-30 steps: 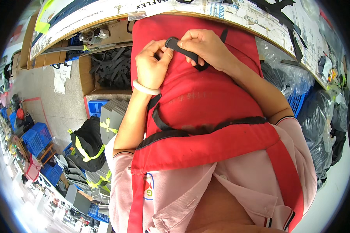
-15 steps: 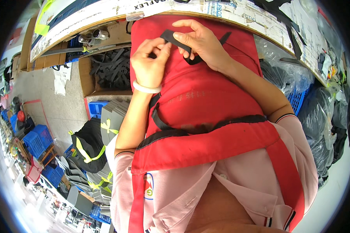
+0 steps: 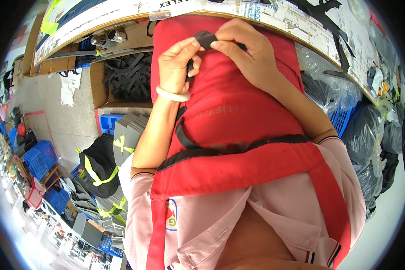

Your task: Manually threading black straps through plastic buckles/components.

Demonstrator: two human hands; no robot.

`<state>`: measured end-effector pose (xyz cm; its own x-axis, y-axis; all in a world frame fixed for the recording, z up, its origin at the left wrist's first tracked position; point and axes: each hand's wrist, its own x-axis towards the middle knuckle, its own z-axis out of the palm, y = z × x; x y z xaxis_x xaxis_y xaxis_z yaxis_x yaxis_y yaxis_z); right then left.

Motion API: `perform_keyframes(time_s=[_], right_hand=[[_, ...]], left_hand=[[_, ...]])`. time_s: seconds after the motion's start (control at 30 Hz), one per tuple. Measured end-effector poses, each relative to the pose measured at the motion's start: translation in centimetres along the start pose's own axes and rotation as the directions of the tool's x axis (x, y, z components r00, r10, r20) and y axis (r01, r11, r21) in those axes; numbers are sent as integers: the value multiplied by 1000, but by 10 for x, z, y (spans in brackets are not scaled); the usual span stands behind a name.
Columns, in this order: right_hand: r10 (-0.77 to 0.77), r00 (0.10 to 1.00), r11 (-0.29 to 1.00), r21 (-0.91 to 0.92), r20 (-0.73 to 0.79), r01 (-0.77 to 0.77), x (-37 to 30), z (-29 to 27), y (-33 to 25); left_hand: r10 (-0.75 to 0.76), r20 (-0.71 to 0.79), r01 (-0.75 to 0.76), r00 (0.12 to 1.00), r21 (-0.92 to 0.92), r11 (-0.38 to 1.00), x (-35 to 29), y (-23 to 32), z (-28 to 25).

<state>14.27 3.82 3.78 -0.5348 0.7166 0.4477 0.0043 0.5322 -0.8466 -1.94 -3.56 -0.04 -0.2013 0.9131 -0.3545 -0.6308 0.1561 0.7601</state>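
Observation:
A black strap [image 3: 205, 39] is stretched between my two hands, above the lap of my red apron [image 3: 229, 94]. My left hand [image 3: 179, 63], with a white bangle on its wrist, pinches one part between thumb and forefinger. Part of the strap shows dark behind its curled fingers. Thumb and forefinger of my right hand [image 3: 247, 49] grip the other side, and a bit of black shows beneath that hand. Between the fingertips the strap looks folded or bent over. The strap's ends are hidden.
A worn white-topped table [image 3: 283, 22] curves across the far side, black straps [image 3: 333, 31] hanging over its edge at right. Left of my lap stands a cardboard box [image 3: 99, 85] full of black strips. Tied black bundles [image 3: 99, 166] lie lower left; plastic bags [image 3: 364, 135] sit at right.
The hanging length of strap has been drawn up and now bends between my fingertips. My right hand has closed its fingers and turned inward; my left hand has shifted slightly right.

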Motion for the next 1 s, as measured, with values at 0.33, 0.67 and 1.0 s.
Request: perform_keyframes(time_s=[0.33, 0.67, 1.0], right_hand=[[672, 637, 632, 157, 378, -759, -3, -11, 8], [672, 591, 528, 272, 445, -805, -8, -7, 12], [648, 695, 600, 353, 311, -718, -12, 4, 16]], left_hand=[[196, -42, -174, 980, 302, 937, -10, -3, 7], [185, -78, -162, 980, 242, 957, -8, -4, 9], [167, -19, -157, 986, 255, 954, -11, -2, 8]])
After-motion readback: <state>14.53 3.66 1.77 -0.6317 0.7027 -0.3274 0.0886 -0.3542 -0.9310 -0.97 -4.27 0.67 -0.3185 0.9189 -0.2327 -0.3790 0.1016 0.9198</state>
